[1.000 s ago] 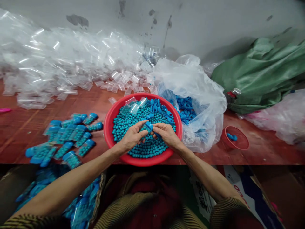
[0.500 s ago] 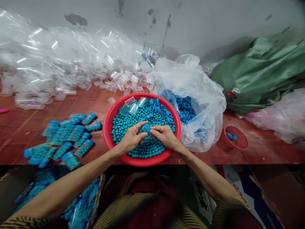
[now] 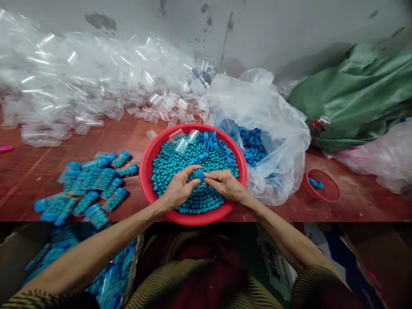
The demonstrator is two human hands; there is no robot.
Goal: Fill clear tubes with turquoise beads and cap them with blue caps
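Over a red basin (image 3: 146,171) of blue beads (image 3: 170,171), my left hand (image 3: 177,186) grips a small clear bottle with a blue cap (image 3: 200,174), held between thumb and fingers. Beads seem to be inside it, though my fingers hide most of its body. My right hand (image 3: 225,184) has its thumb and fingers pinched together at the cap's right edge. Blue caps with scoop-shaped ends (image 3: 210,143) and a few empty clear bottles (image 3: 182,146) lie on the beads at the back of the basin.
Filled bottles (image 3: 93,178) lie left of the basin; more fill a box (image 3: 112,274) below the table edge. Empty clear bottles (image 3: 80,77) are heaped behind. To the right are a plastic bag (image 3: 283,171) of blue caps, a small red basket (image 3: 331,189) and a green sack (image 3: 354,94).
The blue cap has turned from tilted flat to sitting on the bottle's end. My right fingertips have shifted slightly to its right edge. The view has shifted a little.
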